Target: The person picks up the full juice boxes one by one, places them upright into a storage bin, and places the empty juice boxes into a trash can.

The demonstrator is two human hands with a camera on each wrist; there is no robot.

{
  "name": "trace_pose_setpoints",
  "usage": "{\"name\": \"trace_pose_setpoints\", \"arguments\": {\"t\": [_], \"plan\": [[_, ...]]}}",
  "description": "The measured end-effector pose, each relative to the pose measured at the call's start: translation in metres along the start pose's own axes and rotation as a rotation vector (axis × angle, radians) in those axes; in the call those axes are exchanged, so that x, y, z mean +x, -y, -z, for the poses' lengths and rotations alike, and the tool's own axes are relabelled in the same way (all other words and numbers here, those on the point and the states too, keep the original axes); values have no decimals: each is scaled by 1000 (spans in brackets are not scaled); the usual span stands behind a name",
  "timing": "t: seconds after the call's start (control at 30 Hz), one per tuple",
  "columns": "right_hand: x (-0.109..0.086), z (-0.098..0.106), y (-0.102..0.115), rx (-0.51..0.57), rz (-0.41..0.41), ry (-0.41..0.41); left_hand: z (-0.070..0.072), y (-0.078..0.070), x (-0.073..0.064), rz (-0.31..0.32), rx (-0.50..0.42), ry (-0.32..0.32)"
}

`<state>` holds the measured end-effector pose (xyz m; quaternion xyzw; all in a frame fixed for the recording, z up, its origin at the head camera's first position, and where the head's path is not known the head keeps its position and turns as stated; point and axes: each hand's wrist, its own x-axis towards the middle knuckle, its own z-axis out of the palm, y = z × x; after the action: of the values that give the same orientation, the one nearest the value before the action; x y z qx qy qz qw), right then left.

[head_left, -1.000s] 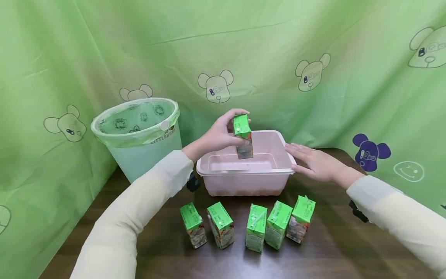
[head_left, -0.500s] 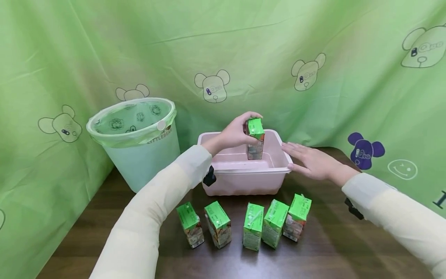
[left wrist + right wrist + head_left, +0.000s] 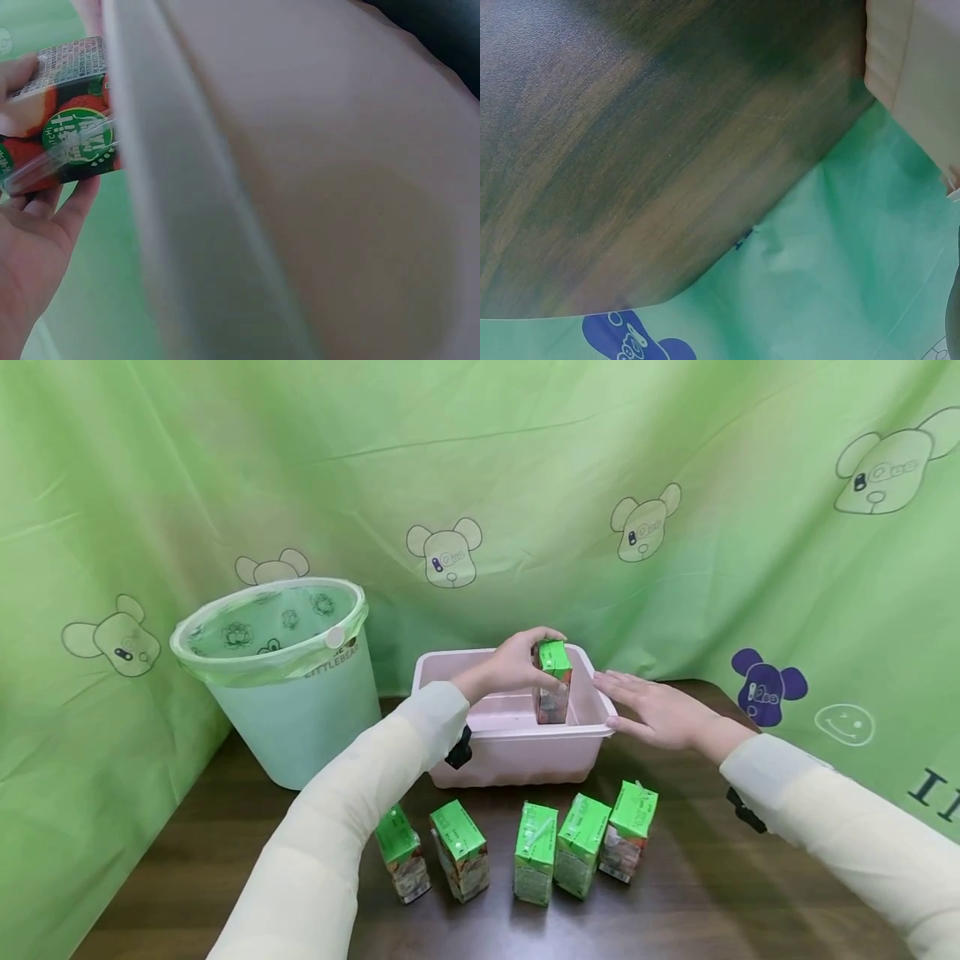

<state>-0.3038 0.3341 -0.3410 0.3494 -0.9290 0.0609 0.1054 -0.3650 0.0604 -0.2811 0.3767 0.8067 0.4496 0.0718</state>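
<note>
My left hand (image 3: 517,663) grips an upright juice box (image 3: 553,700) with a green top, down inside the pink plastic basin (image 3: 517,767) near its right end. Whether the box touches the basin floor cannot be told. In the left wrist view the juice box (image 3: 81,127) shows red fruit pictures and a clear-wrapped straw, with thumb and fingers on opposite sides; the basin wall covers part of it. My right hand (image 3: 660,713) rests straight fingers against the basin's right rim. Several matching juice boxes (image 3: 461,852) stand on the table in front of the basin.
A tall mint-green bin (image 3: 300,727) with a bag liner stands left of the basin. Behind everything hangs a green printed curtain (image 3: 525,468). The dark wooden table (image 3: 705,877) stretches right of the boxes; its rounded edge meets the curtain in the right wrist view.
My left hand has carried the juice box rightward, then lowered it further into the basin. My right hand stays at the rim. The head view has shifted slightly.
</note>
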Motion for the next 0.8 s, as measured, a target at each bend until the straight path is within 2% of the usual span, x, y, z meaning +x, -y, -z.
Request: {"name": "trace_pose_setpoints", "arguments": {"t": [0.3,0.43,0.6,0.67,0.8], "plan": [[1,-3,5,9,-2,13,-10,9,-1,-4,90,33],[2,-1,5,-1,3,10,-12,13,1,1,90,74],[1,1,4,-10,7,3,-15,17,5,-49,70,125],[1,1,3,-14,7,3,-17,19,7,-70,70,125],[0,3,2,-13,6,6,-21,23,9,-73,73,100]]}}
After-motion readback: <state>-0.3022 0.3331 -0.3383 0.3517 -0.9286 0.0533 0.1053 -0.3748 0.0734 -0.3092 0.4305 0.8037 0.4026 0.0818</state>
